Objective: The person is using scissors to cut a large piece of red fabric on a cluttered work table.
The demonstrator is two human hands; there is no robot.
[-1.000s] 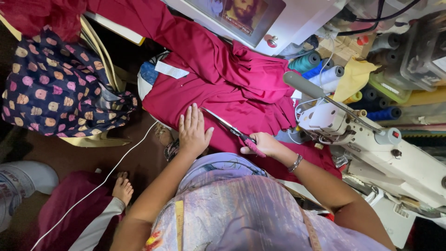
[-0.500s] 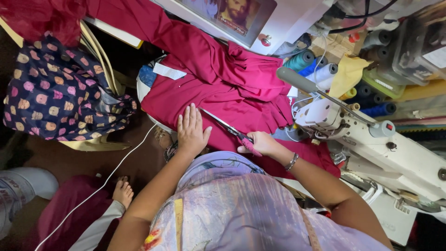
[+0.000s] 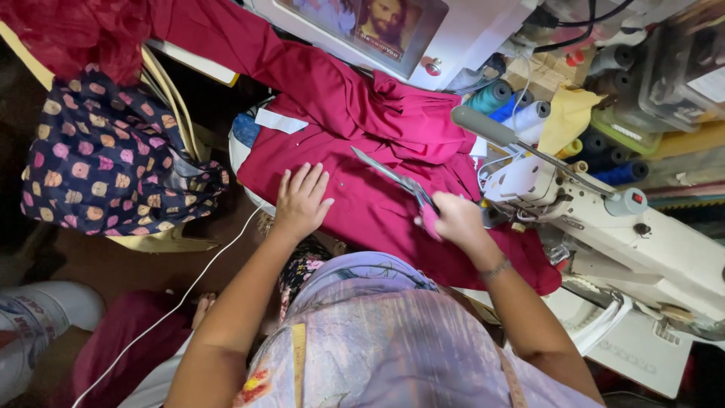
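While the left hand (image 3: 300,202) lies flat, fingers spread, pressing on the red cloth (image 3: 355,189) near the middle of the frame, the right hand (image 3: 455,219) just right of it is clenched around the pink handles of the scissors (image 3: 396,181). Their blades stand open, pointing to the upper left over the cloth. At right stands a white sewing machine (image 3: 627,227). Above it, thread cones (image 3: 513,106) cluster in the upper right. A patterned dark bag (image 3: 106,159) hangs at left.
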